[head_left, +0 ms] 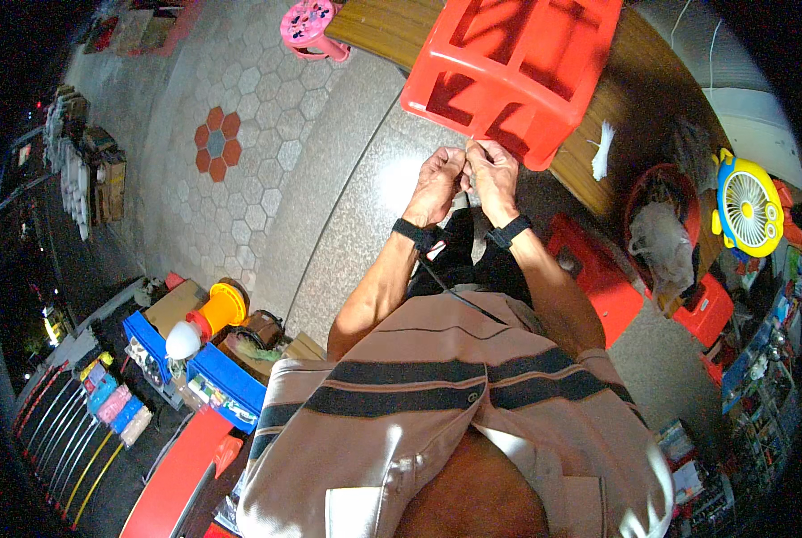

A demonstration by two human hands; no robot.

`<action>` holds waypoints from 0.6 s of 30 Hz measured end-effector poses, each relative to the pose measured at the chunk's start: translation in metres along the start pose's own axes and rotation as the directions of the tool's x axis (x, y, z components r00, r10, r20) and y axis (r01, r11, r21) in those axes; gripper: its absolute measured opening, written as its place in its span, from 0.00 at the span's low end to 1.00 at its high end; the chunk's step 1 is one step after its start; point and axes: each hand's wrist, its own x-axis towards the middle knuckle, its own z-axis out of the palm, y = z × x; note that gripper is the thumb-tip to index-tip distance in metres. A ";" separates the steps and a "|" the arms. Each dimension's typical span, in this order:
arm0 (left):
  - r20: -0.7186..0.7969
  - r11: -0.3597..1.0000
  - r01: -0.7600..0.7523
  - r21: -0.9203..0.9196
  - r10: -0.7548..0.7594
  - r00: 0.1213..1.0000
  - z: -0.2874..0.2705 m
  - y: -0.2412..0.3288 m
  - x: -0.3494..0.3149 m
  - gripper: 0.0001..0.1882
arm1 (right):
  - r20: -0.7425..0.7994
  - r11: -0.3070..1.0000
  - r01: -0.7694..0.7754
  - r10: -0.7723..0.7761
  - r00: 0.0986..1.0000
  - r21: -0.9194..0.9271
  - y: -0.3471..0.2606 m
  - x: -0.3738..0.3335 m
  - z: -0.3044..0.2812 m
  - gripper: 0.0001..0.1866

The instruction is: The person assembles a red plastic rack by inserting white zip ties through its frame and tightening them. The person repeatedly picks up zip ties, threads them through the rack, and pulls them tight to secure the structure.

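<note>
Close together, just below the near edge of a red plastic frame-like piece (483, 63) with large openings, are my two hands. My left hand (437, 186) is closed, its thumb and fingertips pinched. My right hand (493, 177) is closed too, its fingertips meeting the left ones. Anything between the fingertips is too small to make out. The red piece rests on a brown wooden tabletop (378, 27) and reaches over its edge. On the same tabletop, right of my hands, lies a bundle of thin white strips (602, 151).
A pink round stool (309, 25) stands at the far left of the table. To the right are a yellow and blue fan (749, 208), a plastic bag (663, 240) in a red tub and red boxes (598, 282). Blue boxes (226, 384) of goods stand lower left.
</note>
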 end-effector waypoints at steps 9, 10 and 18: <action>-0.003 0.989 -0.017 0.145 0.017 1.000 -0.001 0.013 -0.007 0.05 | -0.010 0.974 0.116 -0.121 0.993 -0.196 -0.006 0.000 -0.002 0.09; -0.003 0.989 -0.008 0.150 0.009 1.000 0.000 0.014 -0.006 0.05 | 0.000 0.983 0.096 -0.097 0.995 -0.158 -0.007 -0.002 -0.002 0.10; 0.016 0.967 -0.057 0.249 0.055 0.998 0.003 0.018 -0.005 0.05 | 0.189 0.966 -0.248 0.230 0.955 0.077 -0.012 -0.020 -0.021 0.09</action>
